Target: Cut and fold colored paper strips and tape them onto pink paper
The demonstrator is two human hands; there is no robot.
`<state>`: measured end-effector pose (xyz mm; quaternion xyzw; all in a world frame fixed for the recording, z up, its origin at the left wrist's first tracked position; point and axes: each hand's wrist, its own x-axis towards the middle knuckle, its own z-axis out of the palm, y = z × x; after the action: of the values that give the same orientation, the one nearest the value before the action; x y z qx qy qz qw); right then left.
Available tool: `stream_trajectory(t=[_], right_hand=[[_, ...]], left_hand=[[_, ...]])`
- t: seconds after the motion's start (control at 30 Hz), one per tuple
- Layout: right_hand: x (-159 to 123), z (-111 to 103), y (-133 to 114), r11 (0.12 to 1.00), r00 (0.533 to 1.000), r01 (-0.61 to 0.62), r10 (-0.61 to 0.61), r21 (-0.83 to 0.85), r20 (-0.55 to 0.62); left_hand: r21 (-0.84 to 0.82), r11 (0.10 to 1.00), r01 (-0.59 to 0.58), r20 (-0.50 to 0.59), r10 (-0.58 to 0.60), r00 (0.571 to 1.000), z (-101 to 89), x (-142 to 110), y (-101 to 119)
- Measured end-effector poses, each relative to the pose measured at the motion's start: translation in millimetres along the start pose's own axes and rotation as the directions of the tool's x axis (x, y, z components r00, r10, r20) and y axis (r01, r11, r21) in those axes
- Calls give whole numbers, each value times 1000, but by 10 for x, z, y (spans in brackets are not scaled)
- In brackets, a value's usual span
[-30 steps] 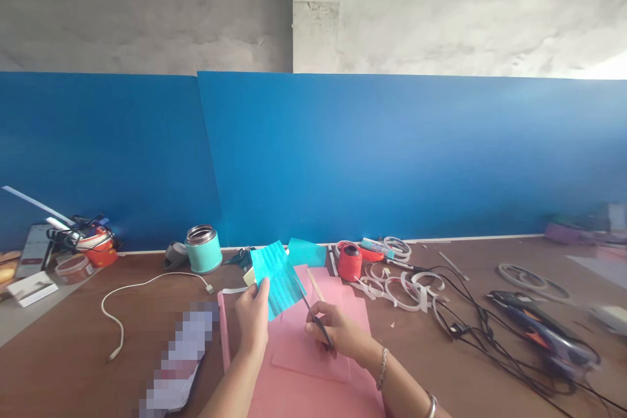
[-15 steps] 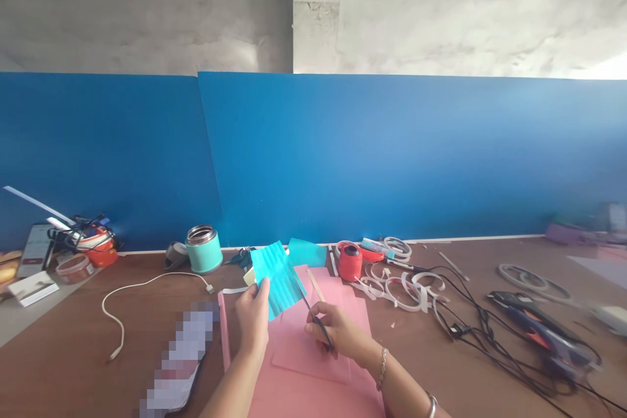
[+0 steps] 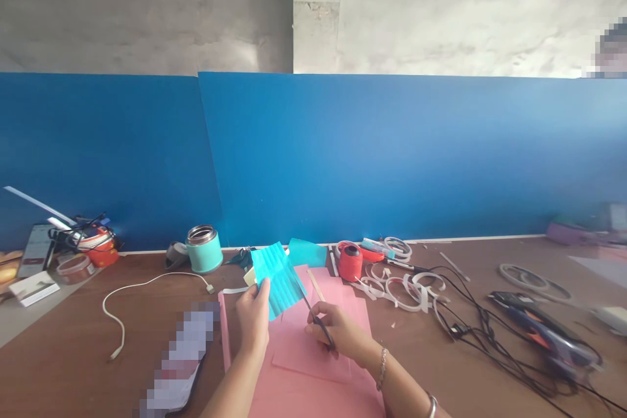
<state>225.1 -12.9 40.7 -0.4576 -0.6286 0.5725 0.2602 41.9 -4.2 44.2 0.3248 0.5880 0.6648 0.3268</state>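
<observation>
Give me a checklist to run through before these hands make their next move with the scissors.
1. Turquoise sheet gripped: ok, the left hand pinches it near its left edge.
2. Scissors in grip: ok, the right hand holds them by the handles.
3. Left hand away from the scissors: ok, they meet the sheet at its opposite edge.
4. Scissors already cutting into the sheet: cannot tell, the contact is too fine to make out.
5. Pink sheets clear of the scissors: cannot tell, they lie underneath and the gap does not show.
6. Mint container covered: not ok, its top is open.
</observation>
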Motion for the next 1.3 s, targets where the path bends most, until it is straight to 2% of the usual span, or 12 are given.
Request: stream_trajectory(t=[0.3,0.7,1.3], right_hand=[[3,-7,-9,1000,1000,-5,5,-8,2],[-10,-8,-38,1000,1000,-15,15,-13,-7],[-22,-10,-53,1000,1000,-14,14,-23,-4]], left_hand=[[1,1000,-16,-28,16,999,13,11,-25],[-11,1000,-10,13,10,1000,1,-14,7],[61,998,-2,-4,2,1000,2,-40,59]])
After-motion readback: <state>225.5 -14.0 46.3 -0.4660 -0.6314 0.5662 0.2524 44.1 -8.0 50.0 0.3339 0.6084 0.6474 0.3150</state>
